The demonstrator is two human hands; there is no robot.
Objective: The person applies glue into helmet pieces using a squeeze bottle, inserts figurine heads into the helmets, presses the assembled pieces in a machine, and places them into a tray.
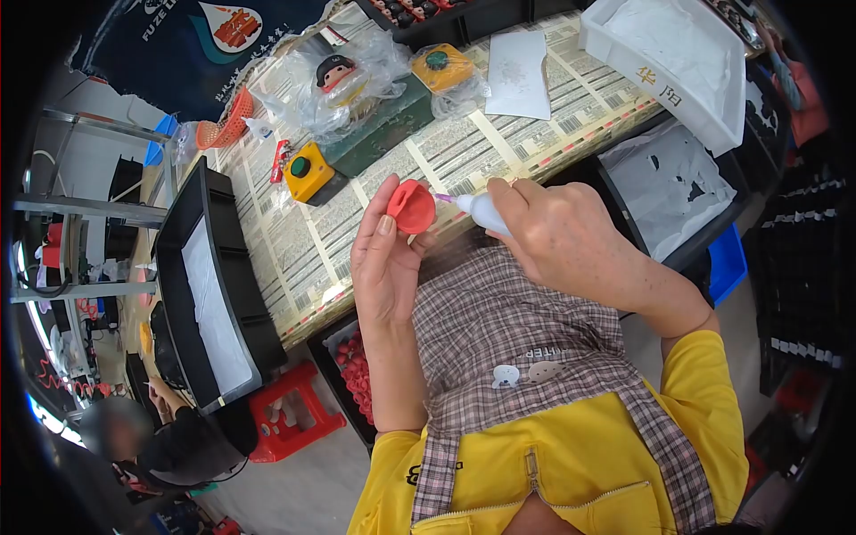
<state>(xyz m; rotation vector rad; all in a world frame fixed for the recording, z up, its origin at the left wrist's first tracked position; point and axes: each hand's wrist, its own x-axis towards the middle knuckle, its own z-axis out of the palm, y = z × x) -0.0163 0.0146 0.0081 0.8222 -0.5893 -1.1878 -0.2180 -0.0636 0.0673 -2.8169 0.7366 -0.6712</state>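
Note:
A small red cup-shaped piece (415, 210) is pinched between the fingers and thumb of my left hand (387, 252), its hollow side facing up. My right hand (563, 227) is closed around a white squeeze bottle (487, 214) with a thin purple tip. That tip points left and reaches close to the rim of the red piece; whether they touch is hard to tell. Both hands are above the front edge of the paper-covered table (374, 192).
Beyond the hands are a green block (379, 125), two yellow button boxes (309, 173), a plastic-wrapped figure (336, 76) and white card (518, 75). A white bin (664, 67) stands right, a black tray (214, 285) left. Another person (192, 441) sits lower left near a red stool (290, 412).

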